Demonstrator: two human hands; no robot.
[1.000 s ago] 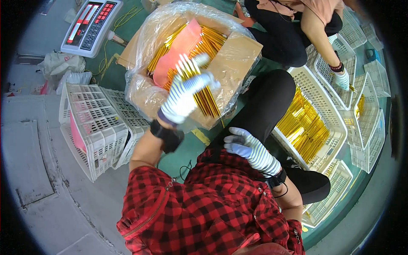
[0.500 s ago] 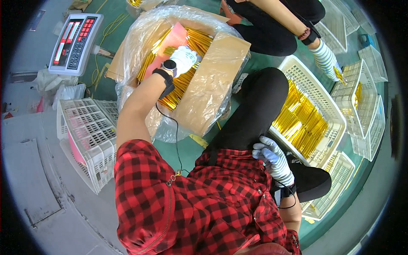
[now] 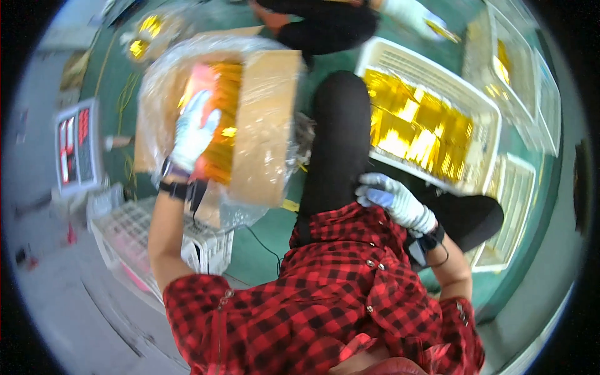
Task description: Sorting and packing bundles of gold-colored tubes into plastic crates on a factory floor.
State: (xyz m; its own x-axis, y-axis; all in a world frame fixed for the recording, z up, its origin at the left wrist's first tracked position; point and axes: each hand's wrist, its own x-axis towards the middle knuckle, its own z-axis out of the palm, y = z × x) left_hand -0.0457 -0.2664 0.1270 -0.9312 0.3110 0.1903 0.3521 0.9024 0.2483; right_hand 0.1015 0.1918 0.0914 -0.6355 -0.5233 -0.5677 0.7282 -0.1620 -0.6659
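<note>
My left hand (image 3: pixel 194 137), in a pale glove, is over the left side of an open cardboard box (image 3: pixel 265 125) lined with clear plastic. It is smeared by motion, but its thumb and fingers look stretched apart, with nothing visible in them. Beneath and beside it lie thin shiny gold rods (image 3: pixel 228 94) and a pink sheet (image 3: pixel 201 72). My right hand (image 3: pixel 397 201), gloved too, hovers by my lap with loosely bent fingers apart and no object showing. Past it stands a white plastic basket (image 3: pixel 431 59) holding rows of gold rods (image 3: pixel 419 125).
A co-worker's gloved hand (image 3: pixel 409 14) holds a few gold rods (image 3: pixel 442 31) near more white baskets (image 3: pixel 500 69) at the far right. A digital scale (image 3: pixel 78 147) stands on the left, above a white crate (image 3: pixel 150 234). Plastic-wrapped gold bundles (image 3: pixel 147 37) lie behind the box.
The whole view has swung, shifting box and baskets leftward. My left hand has moved to the box's left side; the gold piece seen at its fingertips no longer shows. My right hand's fingers have bent slightly.
</note>
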